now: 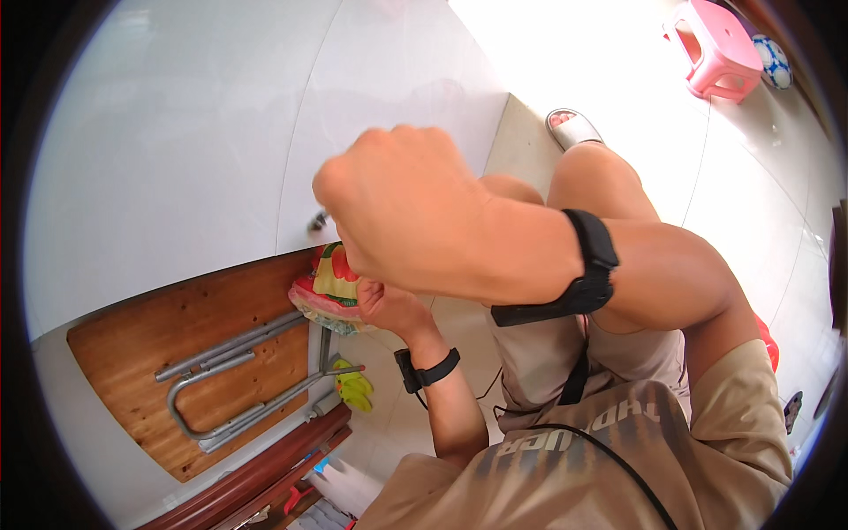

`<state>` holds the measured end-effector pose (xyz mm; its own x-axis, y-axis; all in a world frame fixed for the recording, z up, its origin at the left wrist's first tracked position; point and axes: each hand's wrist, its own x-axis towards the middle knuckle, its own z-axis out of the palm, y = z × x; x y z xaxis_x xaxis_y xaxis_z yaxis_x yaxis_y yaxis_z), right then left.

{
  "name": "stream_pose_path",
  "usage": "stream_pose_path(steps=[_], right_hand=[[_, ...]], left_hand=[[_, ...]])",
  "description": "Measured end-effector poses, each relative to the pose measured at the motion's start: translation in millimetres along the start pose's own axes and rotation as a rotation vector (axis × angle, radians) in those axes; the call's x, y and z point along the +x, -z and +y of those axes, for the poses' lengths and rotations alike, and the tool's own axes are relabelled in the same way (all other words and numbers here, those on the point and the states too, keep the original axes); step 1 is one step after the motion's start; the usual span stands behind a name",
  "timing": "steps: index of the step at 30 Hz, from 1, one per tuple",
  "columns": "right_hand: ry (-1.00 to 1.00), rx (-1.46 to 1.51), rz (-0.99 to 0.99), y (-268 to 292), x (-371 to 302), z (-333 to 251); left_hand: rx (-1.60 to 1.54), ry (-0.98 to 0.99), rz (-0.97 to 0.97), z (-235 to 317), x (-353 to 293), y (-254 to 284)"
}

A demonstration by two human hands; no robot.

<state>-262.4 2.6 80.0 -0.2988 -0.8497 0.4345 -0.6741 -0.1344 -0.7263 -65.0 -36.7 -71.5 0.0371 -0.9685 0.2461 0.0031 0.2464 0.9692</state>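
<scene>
My right hand (pixel 411 208) is closed in a fist, raised over the edge of a glossy white surface (pixel 185 150). A small dark, blurred piece (pixel 318 221) sticks out on the far left of the fist; I cannot make out what it is. Lower down and partly behind it, my left hand (pixel 389 307) has its fingers closed at the side of a red, yellow and green plastic packet (pixel 322 296). The right fist hides part of the packet and some of the left fingers. Both wrists wear black bands.
A wooden board (pixel 115 353) with folding grey metal legs (pixel 181 411) stands at the lower left, near yellow-green slippers (pixel 353 384). A pink stool (pixel 720 44) and a blue-and-white ball (pixel 773 62) are at the far right. My sandalled foot (pixel 572 131) rests on the tiles.
</scene>
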Motion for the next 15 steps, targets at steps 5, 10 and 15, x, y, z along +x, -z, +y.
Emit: stream_pose_path(steps=[5,10,15], right_hand=[[-0.051,-0.013,-0.069,10,6,2],[-0.026,-0.029,-0.142,2,7,1],[-0.056,-0.053,0.108,14,8,18]], left_hand=[[0.054,0.028,0.069,13,8,-2],[0.053,-0.116,0.107,26,21,-12],[0.094,-0.268,0.028,49,46,-33]])
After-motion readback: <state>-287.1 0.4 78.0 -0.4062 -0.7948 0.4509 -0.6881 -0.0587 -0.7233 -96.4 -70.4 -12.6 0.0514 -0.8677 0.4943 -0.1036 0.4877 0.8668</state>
